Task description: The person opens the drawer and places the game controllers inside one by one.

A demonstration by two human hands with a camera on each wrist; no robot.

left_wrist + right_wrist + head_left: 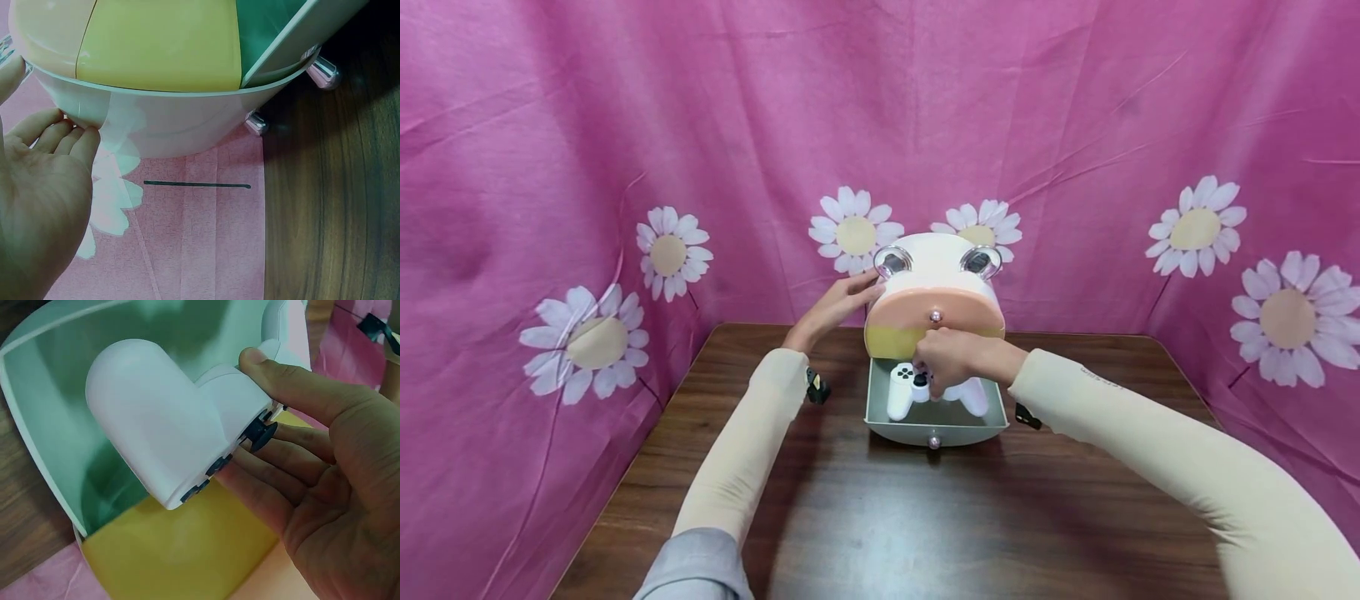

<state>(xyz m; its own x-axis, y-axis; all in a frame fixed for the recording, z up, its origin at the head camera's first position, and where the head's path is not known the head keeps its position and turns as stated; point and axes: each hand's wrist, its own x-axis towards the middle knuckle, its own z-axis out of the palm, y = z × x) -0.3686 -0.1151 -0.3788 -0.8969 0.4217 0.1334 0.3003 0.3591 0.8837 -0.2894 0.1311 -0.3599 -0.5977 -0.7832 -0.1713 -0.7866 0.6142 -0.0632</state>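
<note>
My right hand [958,357] pinches a white game controller [900,393] by its middle, thumb on one face and fingers on the other. In the right wrist view the controller [150,412] shows a rounded grip and black thumbsticks and buttons. It is held over a pulled-out green drawer [901,433], the lowest of a small white drawer box [934,250]. Above it are a yellow drawer [159,44] and a peach drawer [910,308], both pushed in. My left hand [838,310] rests its fingertips against the left side of the box.
The box stands on short silver feet [323,73] on a dark wooden table [865,517]. Two silver-ringed eyes [892,262] stick up from its top. A pink cloth [760,167] printed with white daisies hangs behind and on both sides.
</note>
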